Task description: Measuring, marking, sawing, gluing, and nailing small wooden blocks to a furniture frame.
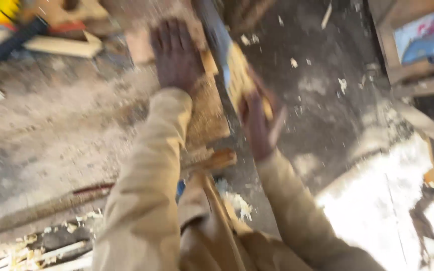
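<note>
Workshop floor (61,130), grey and dusty, strewn with sawdust and pale wood chips. View blurred by motion.

A wooden board (207,113) lies at centre, running away from the person; all places below are taken from it.

Left hand (177,52) rests flat on the board's far end, palm down, fingers (169,35) spread and extended, gripping nothing; the wood lies under the palm and fingertips.

Right hand (257,120) is just right of the board, closed around the yellowish handle of a handsaw (227,65). The fingers wrap the handle; how tightly cannot be told through the blur. The saw's grey blade runs along the board's right edge, away from the person.

Both arms wear tan sleeves (146,190).

Left of the board, beyond it, offcuts of timber (64,45) lie on the floor. Right of the board, nearer the person, a heap of white shavings (377,200).
</note>
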